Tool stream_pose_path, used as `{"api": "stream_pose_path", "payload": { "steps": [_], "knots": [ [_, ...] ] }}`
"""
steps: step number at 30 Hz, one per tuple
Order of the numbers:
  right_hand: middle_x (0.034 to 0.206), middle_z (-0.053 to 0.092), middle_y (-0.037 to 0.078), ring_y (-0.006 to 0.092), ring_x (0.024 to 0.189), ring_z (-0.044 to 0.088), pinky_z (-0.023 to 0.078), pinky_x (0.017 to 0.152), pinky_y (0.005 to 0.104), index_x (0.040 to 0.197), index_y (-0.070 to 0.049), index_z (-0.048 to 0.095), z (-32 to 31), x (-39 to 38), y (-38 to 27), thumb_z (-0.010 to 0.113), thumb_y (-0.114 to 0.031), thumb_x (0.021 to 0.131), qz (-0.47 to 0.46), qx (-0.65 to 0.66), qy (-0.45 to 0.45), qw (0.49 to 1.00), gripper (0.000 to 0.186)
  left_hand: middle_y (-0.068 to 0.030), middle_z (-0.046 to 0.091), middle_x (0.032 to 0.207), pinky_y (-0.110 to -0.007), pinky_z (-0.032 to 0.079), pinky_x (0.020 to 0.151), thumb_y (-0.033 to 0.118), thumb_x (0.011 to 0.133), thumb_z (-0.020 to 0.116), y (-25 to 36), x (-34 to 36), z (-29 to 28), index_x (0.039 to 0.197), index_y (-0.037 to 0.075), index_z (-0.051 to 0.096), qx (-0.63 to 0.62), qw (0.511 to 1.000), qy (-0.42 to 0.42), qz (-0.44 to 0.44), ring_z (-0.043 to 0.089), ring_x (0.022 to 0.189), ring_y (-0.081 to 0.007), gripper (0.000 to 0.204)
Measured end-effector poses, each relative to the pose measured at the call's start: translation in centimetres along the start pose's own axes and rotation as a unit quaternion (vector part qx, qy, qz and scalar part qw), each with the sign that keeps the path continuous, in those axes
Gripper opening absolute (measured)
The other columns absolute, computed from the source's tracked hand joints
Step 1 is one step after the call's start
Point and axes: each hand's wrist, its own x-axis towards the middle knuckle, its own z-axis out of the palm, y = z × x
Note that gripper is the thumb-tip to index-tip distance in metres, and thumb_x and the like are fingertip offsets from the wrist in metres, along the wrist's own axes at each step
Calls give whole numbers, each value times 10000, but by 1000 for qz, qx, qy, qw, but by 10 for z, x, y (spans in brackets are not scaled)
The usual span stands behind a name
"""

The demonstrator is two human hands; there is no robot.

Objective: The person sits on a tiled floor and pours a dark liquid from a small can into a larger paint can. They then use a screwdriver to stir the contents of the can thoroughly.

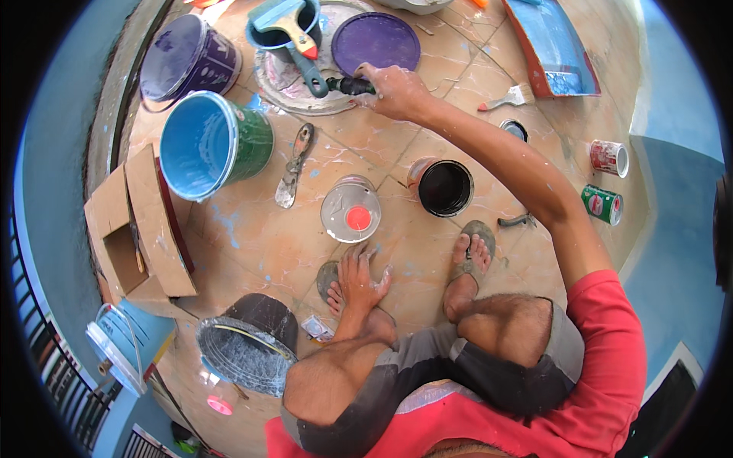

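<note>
My right hand reaches out to the far middle, its fingers closed around the end of a dark, ridged handle. What the handle belongs to is unclear. Its other end meets a grey-blue handle leaning from a small bucket, across which a wide paintbrush lies. Just beyond my hand is a purple lid. My left hand hangs low over my left foot with its fingers apart, holding nothing. In front of it stands a clear tub with a red-orange round spot.
Right of the tub stands a dark-filled can; left lies a scraper. Green and purple buckets, a cardboard box and a black bucket line the left. A paint tray, brush and small cans lie right.
</note>
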Motion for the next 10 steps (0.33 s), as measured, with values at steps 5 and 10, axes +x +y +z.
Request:
{"api": "stream_pose_path", "payload": {
  "steps": [5,10],
  "knots": [
    [1154,821,193,452,1103,761,601,924,571,1477,-148,638,-20,-50,18,801,-440,993,85,48,-13,995,589,-222,637,1489,-585,441,1169,342,833,866,-2,-6,-3,1348,69,706,0,999,-39,-29,574,1386,-453,604],
    [1071,843,194,391,1074,809,619,981,516,1435,-149,711,-111,-182,45,825,-454,953,273,143,75,948,582,-236,554,1647,-620,384,1270,366,787,906,-29,11,-38,1440,79,649,-64,971,-229,-18,501,1503,-500,759]
  ]
}}
